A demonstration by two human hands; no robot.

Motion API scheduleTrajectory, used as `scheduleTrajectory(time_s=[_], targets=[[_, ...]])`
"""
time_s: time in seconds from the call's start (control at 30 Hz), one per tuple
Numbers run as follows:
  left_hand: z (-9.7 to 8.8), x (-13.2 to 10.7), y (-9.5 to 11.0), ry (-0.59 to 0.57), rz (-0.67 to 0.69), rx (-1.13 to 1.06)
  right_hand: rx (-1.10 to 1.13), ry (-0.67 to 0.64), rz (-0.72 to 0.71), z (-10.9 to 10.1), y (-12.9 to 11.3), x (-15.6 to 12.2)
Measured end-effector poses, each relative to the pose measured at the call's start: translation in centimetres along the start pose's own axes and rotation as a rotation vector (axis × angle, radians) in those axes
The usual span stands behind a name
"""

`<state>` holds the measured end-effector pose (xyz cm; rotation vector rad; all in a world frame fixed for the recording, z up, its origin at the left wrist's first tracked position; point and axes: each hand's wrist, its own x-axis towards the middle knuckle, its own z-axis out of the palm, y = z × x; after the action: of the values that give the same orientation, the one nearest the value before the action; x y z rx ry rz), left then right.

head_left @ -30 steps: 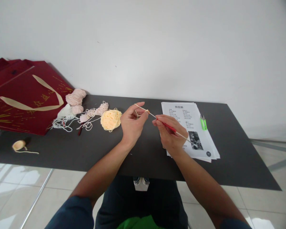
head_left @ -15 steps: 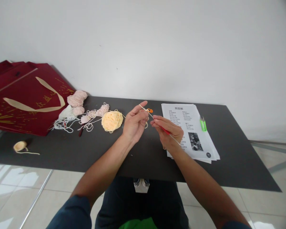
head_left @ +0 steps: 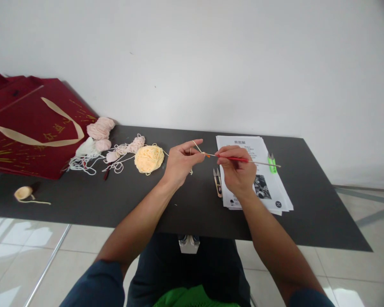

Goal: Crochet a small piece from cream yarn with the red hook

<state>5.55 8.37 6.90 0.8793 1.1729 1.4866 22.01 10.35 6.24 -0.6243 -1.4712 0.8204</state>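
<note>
My right hand [head_left: 237, 167] is closed round the red grip of a crochet hook [head_left: 233, 159], which lies nearly level and points left. Its tip meets a small piece of yellow crochet work [head_left: 203, 154] pinched between the thumb and fingers of my left hand [head_left: 183, 161]. Yarn runs up over the raised left index finger. An orange stitch marker [head_left: 208, 156] shows at the work, mostly hidden. From a yellow ball of yarn [head_left: 149, 159] on the table, a strand leads to my left hand.
Printed sheets [head_left: 269, 202] lie under my right hand, with green thread snips [head_left: 272, 164] on them and other snips [head_left: 217, 182] beside them. Pink and white yarn [head_left: 100, 128] and a red bag [head_left: 35, 123] stand left. A small cream crocheted piece [head_left: 24, 193] lies near the table's front-left.
My right hand has moved right and turned the hook from slanted to nearly level. The snips beside the sheets have come into view. The left hand has tilted over slightly.
</note>
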Motion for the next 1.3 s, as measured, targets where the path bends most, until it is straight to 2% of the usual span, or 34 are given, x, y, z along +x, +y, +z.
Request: scheduleTrajectory(time_s=[0.13,0.23,0.3,0.47,0.73,1.0,1.13,1.3], targets=[[0.2,-0.2,-0.2,0.067,0.126,0.12,-0.133,-0.025,-0.092,0.2,-0.5,-0.4],[0.4,-0.5,-0.2,0.079,0.248,0.174,-0.119,0.047,-0.028,0.6,-1.0,-0.7],[0.4,-0.6,-0.3,0.061,0.272,0.174,-0.086,0.093,0.06,0.7,-1.3,-0.7],[0.0,-0.3,-0.5,-0.027,0.217,0.077,0.062,0.127,0.194,0.5,-1.4,-0.2],[-0.5,0.2,-0.5,-0.144,0.116,-0.07,0.232,0.125,0.23,0.2,-1.0,0.2],[-0.3,0.0,-0.9,-0.092,0.227,-0.058,0.553,0.124,0.461,0.8,-1.0,0.7],[-0.2,-0.2,-1.0,-0.071,0.235,-0.051,0.587,0.128,0.535,1.5,-0.9,0.3],[-0.2,-0.3,-0.8,-0.061,0.234,-0.063,0.583,0.157,0.551,2.2,-1.1,0.1]])
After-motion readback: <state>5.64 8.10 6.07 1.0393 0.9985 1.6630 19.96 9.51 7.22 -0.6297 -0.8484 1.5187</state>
